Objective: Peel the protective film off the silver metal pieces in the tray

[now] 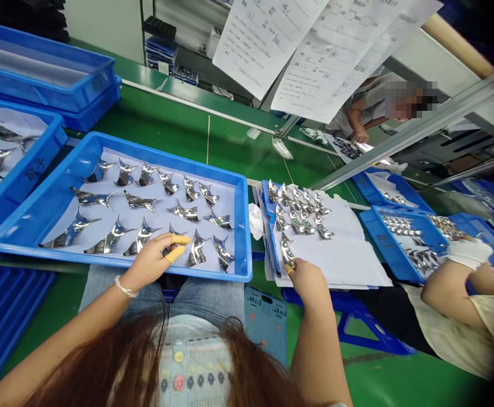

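My left hand [154,257], with yellow finger cots on its thumb and a fingertip, is at the near side of a blue tray [248,226]. Those two fingers stretch apart over a shiny curved metal part [176,229], which the hand partly hides; I cannot tell whether they touch it. Several similar pointed parts lie in rows on the tray's white paper. To the right, my right hand [310,281] pinches the lower end of another curved metal part [286,247] over a white paper stack [340,249]. Beyond it, several more parts stand close together in rows on the paper.
More blue trays stand at left [18,175] and right [374,226]. A crumpled white tissue [255,220] lies between tray and paper. Paper sheets [272,45] hang above the green table [183,127]. A co-worker's gloved hand [469,251] is at right; another person sits across.
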